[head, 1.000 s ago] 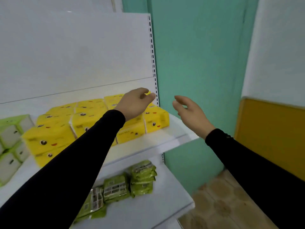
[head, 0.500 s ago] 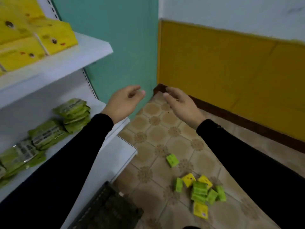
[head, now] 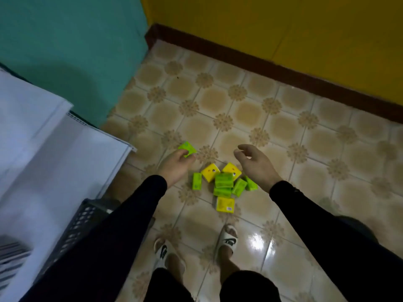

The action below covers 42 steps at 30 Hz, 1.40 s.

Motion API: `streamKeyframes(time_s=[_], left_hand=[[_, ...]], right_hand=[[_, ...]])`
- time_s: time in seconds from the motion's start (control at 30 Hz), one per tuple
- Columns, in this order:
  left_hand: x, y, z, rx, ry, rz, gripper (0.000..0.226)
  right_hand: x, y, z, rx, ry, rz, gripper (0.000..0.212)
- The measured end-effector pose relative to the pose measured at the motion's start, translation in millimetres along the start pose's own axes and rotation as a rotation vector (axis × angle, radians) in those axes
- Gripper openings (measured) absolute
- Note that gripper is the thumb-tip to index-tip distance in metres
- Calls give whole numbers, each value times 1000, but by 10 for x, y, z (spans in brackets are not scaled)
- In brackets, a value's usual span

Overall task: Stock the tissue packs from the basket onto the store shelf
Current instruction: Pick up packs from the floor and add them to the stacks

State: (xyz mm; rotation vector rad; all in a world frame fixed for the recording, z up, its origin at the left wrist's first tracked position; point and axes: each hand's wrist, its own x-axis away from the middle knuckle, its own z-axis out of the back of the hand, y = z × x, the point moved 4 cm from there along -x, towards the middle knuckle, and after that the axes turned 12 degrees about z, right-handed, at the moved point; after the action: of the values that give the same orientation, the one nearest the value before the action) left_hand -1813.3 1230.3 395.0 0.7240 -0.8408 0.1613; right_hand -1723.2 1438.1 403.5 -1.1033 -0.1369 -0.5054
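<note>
Several small tissue packs lie in a loose heap on the tiled floor: two yellow packs with cartoon faces (head: 210, 172), green packs (head: 224, 180) and a flat yellow one (head: 225, 204). One green pack (head: 188, 147) lies apart to the left, partly hidden behind my left fingers. My left hand (head: 176, 165) hangs above the floor with loosely curled fingers and holds nothing. My right hand (head: 255, 165) hovers over the right side of the heap, fingers relaxed and empty. The dark plastic basket (head: 86, 216) stands at lower left beside the white shelf (head: 54, 144).
The white shelf boards jut out at left, with a teal wall (head: 76, 40) behind them. A yellow wall with a dark skirting board (head: 261, 68) runs across the back. My feet in white slippers (head: 227, 240) stand just short of the heap.
The view has swung down from the shelf to the floor. Both hands have dropped from shelf height and now hang over the packs on the floor.
</note>
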Motion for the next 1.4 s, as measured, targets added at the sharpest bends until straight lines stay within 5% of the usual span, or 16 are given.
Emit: streamKeyframes(time_s=[0.23,0.57,0.77,0.83,0.97,1.23,1.4], left_hand=[[-1325,-947,-1492,-129,-141,199,52],[-3519,-2921,-3905,-170,-353,371,48],[-4169,-3653,-4782,92,-373,456,34],[-4191,-3695,-4864,214,-393,469,33],[-3935,-3532,-4641,109,-429,437,76],[-3044,-2169,-3342,86,-358,141,40],[-2288,-1129,-2106,92,-135,-93,48]], right_hand=[[-293,2223,-654,15,-13,-300,39],[-883,5616,-2381,20,-33,-571,60],[-1118,6696,-3027,-142,81,-514,21],[-1097,6773,-3087,-177,125,-509,28],[-891,6401,-2971,-189,132,-540,27],[-792,4426,-2001,-168,206,-331,14],[-780,2822,-1390,-140,300,-107,21]])
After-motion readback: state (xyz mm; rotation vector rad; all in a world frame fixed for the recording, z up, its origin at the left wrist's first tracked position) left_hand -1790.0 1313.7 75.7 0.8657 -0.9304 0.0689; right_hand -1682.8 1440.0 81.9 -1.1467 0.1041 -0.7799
